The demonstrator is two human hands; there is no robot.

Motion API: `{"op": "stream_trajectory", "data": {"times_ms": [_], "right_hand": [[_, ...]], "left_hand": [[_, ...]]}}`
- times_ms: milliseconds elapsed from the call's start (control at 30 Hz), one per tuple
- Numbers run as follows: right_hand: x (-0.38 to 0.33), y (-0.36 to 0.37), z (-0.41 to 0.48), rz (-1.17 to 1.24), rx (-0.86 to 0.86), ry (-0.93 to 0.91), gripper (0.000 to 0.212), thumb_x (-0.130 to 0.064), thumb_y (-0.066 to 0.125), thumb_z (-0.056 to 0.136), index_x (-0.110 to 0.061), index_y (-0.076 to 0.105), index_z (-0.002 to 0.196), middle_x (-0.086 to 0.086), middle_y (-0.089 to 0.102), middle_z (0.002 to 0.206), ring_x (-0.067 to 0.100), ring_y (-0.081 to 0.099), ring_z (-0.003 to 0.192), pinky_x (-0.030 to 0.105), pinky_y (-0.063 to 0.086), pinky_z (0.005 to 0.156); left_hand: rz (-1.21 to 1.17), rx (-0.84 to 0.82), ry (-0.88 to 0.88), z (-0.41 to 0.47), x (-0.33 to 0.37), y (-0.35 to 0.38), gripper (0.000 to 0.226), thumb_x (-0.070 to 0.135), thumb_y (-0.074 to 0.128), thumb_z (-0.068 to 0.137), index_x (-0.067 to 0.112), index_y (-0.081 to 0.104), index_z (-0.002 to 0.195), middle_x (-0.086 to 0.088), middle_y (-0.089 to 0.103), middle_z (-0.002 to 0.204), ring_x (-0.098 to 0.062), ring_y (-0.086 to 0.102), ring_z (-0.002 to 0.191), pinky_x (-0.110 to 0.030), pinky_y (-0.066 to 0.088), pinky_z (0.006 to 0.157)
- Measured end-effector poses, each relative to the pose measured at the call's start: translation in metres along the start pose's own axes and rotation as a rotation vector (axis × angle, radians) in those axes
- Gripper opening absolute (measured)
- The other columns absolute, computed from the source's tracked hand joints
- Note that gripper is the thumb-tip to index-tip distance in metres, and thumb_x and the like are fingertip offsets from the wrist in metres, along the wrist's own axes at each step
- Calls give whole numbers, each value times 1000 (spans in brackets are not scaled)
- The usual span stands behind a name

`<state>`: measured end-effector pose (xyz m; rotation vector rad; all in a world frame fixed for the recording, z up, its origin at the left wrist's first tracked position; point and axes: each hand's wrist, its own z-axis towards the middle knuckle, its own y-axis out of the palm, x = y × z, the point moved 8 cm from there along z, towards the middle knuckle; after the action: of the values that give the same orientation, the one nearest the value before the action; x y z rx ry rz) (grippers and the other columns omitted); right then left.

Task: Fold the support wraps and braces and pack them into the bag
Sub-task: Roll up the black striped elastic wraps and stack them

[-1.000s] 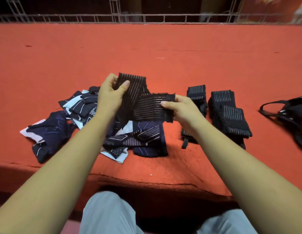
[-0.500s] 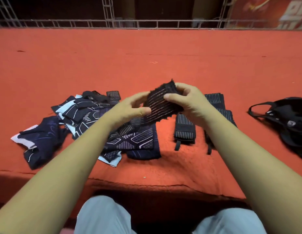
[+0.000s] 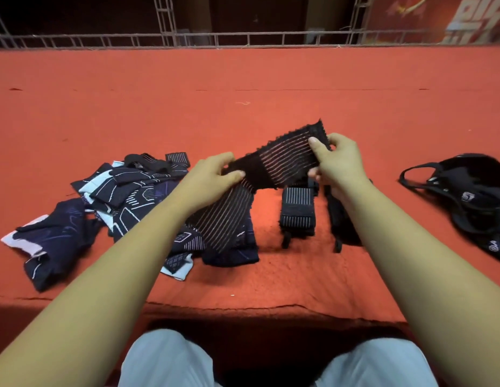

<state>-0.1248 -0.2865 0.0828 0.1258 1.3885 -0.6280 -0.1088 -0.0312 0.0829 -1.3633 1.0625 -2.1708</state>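
The striped black wrap (image 3: 285, 160) is held stretched above the red tabletop (image 3: 271, 79), its tail hanging over the pile of braces (image 3: 125, 199). The left hand (image 3: 212, 177) pinches the bend, and the right hand (image 3: 338, 163) grips the upper end. The bag (image 3: 472, 196) lies well to the right.

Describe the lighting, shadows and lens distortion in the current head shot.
Head view: the wide-angle lens bows the railing and stretches both forearms. Warm light casts short shadows on the near side of the folded wraps. The black bag loses detail in darkness. The striped wrap, pinched between the left hand and right hand, is sharp.
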Motion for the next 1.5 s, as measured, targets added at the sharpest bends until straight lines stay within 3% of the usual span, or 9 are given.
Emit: {"op": "stream_trajectory", "data": {"times_ms": [133,233,367,467,733,900,1100,1367,1500], "right_hand": [[4,10,0,399,-35,86,17,-11,61,98,-10,51,84,14,64,87,19,71,57,23,53,48],[0,13,0,452,-25,46,18,-3,65,93,-10,55,79,16,67,82,23,73,66,28,58,59],[5,18,-5,255,-42,-1,11,-10,73,85,-16,66,79,14,74,85,30,75,80,41,60,61],[9,27,-13,155,-67,-56,6,-13,75,80,-16,71,81,13,75,87,26,73,83,52,60,76],[30,50,-60,10,-210,-222,10,-3,69,86,-10,63,91,9,70,90,13,61,77,31,50,78],[74,70,-88,-1,-344,-199,29,-2,67,86,-31,67,88,-6,74,104,5,67,88,35,54,88],[99,90,-114,-76,-418,-231,20,-3,70,87,-18,75,99,-4,67,122,1,60,115,15,37,105],[103,98,-125,-125,-414,-332,19,-13,71,84,-19,78,101,2,67,126,13,59,121,36,40,112],[106,99,-129,-266,-446,-399,22,-19,64,81,-16,77,97,0,64,129,19,53,124,28,33,113]], "left_hand": [[-913,-276,-241,-14,6,36,16,9,58,96,6,64,111,-10,73,94,-19,70,77,-30,58,72],[-1082,-398,-299,-32,1,72,24,8,65,86,6,63,110,-11,72,98,-20,70,83,-31,58,74],[-1189,-365,-423,-52,-20,113,23,8,66,82,9,66,106,-13,70,101,-25,68,86,-39,52,86],[-1240,-345,-442,-63,-24,140,29,5,63,84,9,64,113,-13,69,104,-23,67,88,-39,54,87],[-1245,-137,-565,-72,-58,171,22,-1,46,98,3,61,112,-13,72,99,-20,71,85,-33,60,77],[-1329,13,-705,-79,-76,182,26,14,50,101,2,63,121,-21,69,107,-28,70,87,-44,54,90],[-1444,83,-800,-85,-83,183,33,25,43,106,5,68,109,-18,74,90,-27,74,73,-36,61,61],[-1469,57,-810,-84,-98,189,53,49,42,103,6,66,124,-17,73,112,-31,72,96,-44,57,84],[-1489,-20,-695,-82,-88,188,43,41,41,104,8,66,117,-14,73,106,-25,73,91,-41,58,82]]}}
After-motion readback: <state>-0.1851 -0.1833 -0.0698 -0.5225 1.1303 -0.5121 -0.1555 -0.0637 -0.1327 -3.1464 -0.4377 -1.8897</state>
